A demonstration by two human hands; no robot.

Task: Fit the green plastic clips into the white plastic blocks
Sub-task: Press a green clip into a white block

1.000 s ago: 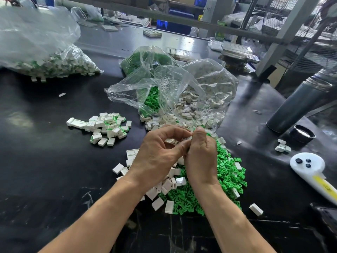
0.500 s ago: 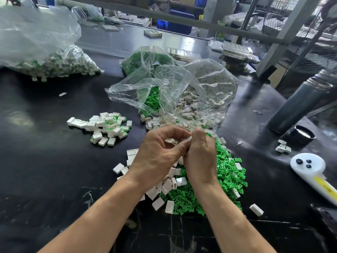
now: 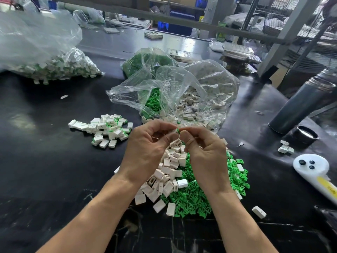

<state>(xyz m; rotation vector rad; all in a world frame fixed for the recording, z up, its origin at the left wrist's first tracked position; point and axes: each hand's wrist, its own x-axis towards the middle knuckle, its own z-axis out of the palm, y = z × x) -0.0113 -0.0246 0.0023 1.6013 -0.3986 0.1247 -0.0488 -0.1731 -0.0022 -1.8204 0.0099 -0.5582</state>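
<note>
My left hand (image 3: 147, 150) and my right hand (image 3: 204, 154) meet fingertip to fingertip above the black table. Between them they pinch a small white block with a green clip (image 3: 177, 130) showing at its end. Beneath the hands lies a heap of loose white blocks (image 3: 169, 172), and to its right a heap of green clips (image 3: 193, 199). A small pile of fitted blocks (image 3: 107, 130) with green showing lies to the left. Which hand carries most of the piece is hidden by the fingers.
An open clear bag (image 3: 182, 92) of clips and blocks lies behind the hands. A larger bag (image 3: 45, 57) sits far left. A grey flask (image 3: 300, 105), its black cap (image 3: 306, 136) and a white handle tool (image 3: 317, 172) stand right. Stray blocks (image 3: 259, 211) lie nearby.
My hands have drawn slightly apart, thumbs no longer overlapping, and the green end of the clip now shows between the fingertips. The piles have not moved.
</note>
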